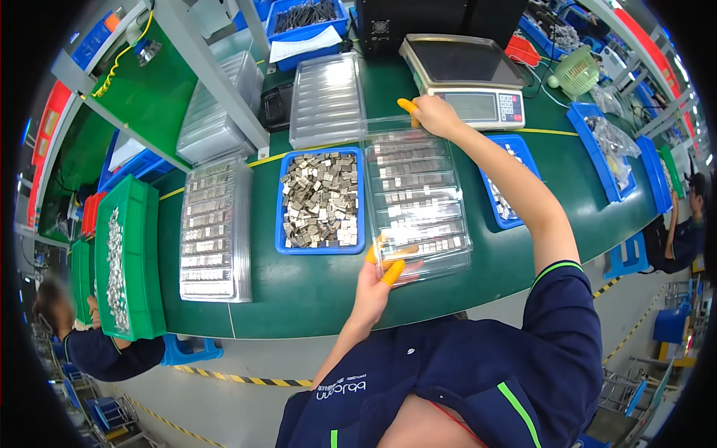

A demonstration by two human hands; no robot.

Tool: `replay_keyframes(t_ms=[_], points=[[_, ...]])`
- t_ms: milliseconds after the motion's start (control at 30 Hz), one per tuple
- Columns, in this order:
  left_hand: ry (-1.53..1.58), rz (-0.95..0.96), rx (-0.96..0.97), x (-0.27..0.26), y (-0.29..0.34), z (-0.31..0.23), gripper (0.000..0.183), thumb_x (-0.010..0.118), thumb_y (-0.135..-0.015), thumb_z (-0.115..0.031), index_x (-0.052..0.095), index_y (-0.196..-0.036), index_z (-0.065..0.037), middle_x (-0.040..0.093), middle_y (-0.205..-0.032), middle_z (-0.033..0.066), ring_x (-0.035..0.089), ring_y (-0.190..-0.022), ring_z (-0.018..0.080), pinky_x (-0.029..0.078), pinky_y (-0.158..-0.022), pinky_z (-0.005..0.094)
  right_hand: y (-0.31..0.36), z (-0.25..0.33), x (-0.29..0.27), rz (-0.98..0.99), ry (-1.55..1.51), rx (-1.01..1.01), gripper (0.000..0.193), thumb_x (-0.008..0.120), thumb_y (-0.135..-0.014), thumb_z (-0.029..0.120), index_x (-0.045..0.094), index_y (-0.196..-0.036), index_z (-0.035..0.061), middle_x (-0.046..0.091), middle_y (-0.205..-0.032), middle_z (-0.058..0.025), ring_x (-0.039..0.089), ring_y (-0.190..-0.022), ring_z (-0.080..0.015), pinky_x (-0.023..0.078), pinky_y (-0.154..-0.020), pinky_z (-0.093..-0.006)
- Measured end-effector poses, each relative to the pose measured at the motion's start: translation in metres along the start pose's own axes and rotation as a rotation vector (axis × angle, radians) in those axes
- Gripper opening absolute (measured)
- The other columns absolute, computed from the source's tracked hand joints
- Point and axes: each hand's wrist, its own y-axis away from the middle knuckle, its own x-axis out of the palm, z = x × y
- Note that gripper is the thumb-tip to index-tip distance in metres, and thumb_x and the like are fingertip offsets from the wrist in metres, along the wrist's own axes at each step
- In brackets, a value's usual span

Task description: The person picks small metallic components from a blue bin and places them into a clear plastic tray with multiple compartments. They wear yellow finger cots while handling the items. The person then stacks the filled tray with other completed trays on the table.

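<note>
A transparent plastic blister tray (412, 200) with rows of small metal parts sits in front of me, a second clear sheet overlapping it slightly askew. My left hand (371, 290), yellow finger cots on its fingertips, grips the near left corner; some of its fingers show through the plastic. At the far edge my right hand (437, 116) is closed on the rim, also wearing yellow finger cots. Left of the tray stands a blue bin (279, 237) heaped with loose small metal parts. Another blue bin (532, 158) with small pieces lies partly under my right forearm.
A stack of filled trays (243, 246) stands at the left, beside a green crate (153, 261) of small parts. Empty trays (326, 97) and a weighing scale (468, 104) are farther back. Blue bins (619, 196) line the right. Other people sit at both sides.
</note>
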Motion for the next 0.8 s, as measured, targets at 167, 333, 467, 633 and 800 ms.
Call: replay_keyframes(t_ms=[167,333,467,633,800], points=[[0.023,-0.011,0.015,0.003,-0.002,0.009,0.056,0.048,-0.095,-0.004,0.021,-0.143,-0.008,0.054,-0.124,0.0203,0.06,-0.107,0.0337,0.053,-0.086,0.0389,-0.002,0.009,0.017,0.007,0.087,-0.152,0.04,0.049,-0.089,0.034,0.063,-0.089,-0.0035,0.066,-0.085,-0.0195,0.064,-0.082,-0.0348,0.048,-0.076,-0.0431],[0.008,-0.034,0.017,-0.004,-0.005,0.021,0.057,0.048,-0.095,-0.006,0.019,-0.145,-0.007,0.056,-0.121,0.0219,0.061,-0.106,0.0303,0.054,-0.084,0.0355,0.017,0.012,0.025,0.217,0.0,-0.109,0.061,0.044,-0.092,0.055,0.051,-0.097,-0.0053,0.062,-0.091,-0.0268,0.061,-0.088,-0.0392,0.047,-0.078,-0.0429],[0.047,-0.033,-0.006,-0.004,-0.003,0.01,0.059,0.052,-0.095,-0.017,0.021,-0.144,-0.005,0.058,-0.117,0.0217,0.064,-0.1,0.0298,0.055,-0.079,0.0337,0.019,0.005,0.028,0.163,0.009,-0.173,0.059,0.043,-0.092,0.052,0.049,-0.1,-0.0059,0.062,-0.09,-0.0271,0.061,-0.088,-0.0392,0.047,-0.079,-0.0435],[0.023,-0.028,-0.022,-0.003,0.006,0.012,0.059,0.054,-0.095,-0.019,0.025,-0.143,-0.003,0.06,-0.113,0.0208,0.065,-0.097,0.028,0.055,-0.078,0.0318,0.037,0.0,0.024,0.15,0.1,-0.126,0.055,0.044,-0.093,0.049,0.05,-0.098,-0.0053,0.064,-0.087,-0.0252,0.062,-0.085,-0.0396,0.048,-0.076,-0.0443],[-0.023,-0.064,-0.007,-0.002,0.009,0.015,0.056,0.055,-0.094,-0.017,0.029,-0.141,-0.002,0.063,-0.109,0.019,0.066,-0.093,0.0251,0.055,-0.075,0.0298,0.047,-0.014,0.027,0.085,0.067,-0.051,0.048,0.046,-0.094,0.042,0.052,-0.097,-0.0055,0.064,-0.089,-0.0247,0.062,-0.084,-0.0392,0.048,-0.076,-0.0452]])
